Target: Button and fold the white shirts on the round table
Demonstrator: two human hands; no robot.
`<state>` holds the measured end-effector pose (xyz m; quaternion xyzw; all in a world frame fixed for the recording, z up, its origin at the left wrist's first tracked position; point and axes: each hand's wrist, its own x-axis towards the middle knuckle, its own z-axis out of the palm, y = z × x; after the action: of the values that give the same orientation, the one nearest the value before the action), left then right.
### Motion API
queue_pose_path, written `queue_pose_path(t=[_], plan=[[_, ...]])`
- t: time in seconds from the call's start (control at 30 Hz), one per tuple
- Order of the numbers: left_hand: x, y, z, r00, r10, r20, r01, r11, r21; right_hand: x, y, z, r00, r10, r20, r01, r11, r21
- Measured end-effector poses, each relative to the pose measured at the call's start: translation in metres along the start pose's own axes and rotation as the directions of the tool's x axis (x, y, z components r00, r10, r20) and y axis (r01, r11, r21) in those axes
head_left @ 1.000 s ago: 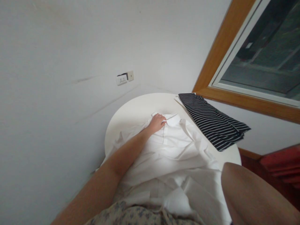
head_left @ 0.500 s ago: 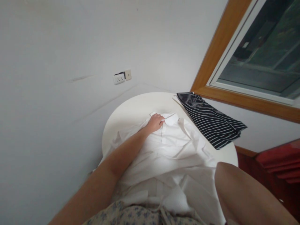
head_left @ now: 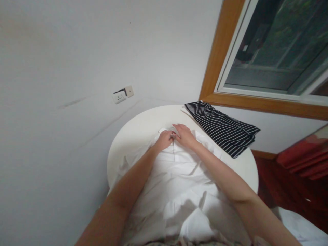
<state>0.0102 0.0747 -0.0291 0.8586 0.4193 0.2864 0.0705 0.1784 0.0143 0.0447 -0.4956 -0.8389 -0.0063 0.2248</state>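
A white shirt [head_left: 176, 177] lies spread over a round white table [head_left: 133, 123], its collar end at the far side and its lower part hanging toward me. My left hand [head_left: 164, 140] is closed at the collar, fingers pinching the shirt near the top of the front placket. Right beside it, my right hand [head_left: 185, 136] reaches the same spot, with thumb and some fingers meeting the cloth at the collar and the index finger stretched out. What lies between the fingertips is too small to make out.
Folded black-and-white striped cloth [head_left: 221, 128] lies at the table's right edge, partly overhanging. A wood-framed window [head_left: 269, 106] is at the right, a wall with a socket [head_left: 120, 97] behind. Red fabric [head_left: 304, 157] hangs at the lower right, and white cloth [head_left: 302, 225] sits below it.
My right hand has come in from the lower right to the collar beside my left hand. The left hand stays at the collar. The view has turned slightly right.
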Motion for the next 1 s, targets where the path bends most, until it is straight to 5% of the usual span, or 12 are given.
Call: queue_pose_path(t=[0.1,0.23,0.7,1.0], plan=[[-0.001,-0.001,0.0,1.0,0.006,-0.019,-0.006,1.0,-0.011,-0.009,0.01,0.027,0.996,0.037,0.081,-0.028,0.994,-0.104],[-0.002,-0.001,-0.002,1.0,0.005,0.006,-0.004,0.999,-0.039,-0.012,0.026,0.047,0.995,0.094,0.038,-0.09,0.992,-0.083],[0.005,-0.018,-0.013,0.971,0.203,0.126,-0.195,0.978,-0.076,-0.007,0.047,0.059,0.976,0.211,-0.055,-0.172,0.9,0.4],[0.005,-0.027,-0.011,0.964,0.197,0.177,-0.169,0.972,-0.163,-0.005,0.057,0.068,0.956,0.277,-0.092,-0.16,0.761,0.629]])
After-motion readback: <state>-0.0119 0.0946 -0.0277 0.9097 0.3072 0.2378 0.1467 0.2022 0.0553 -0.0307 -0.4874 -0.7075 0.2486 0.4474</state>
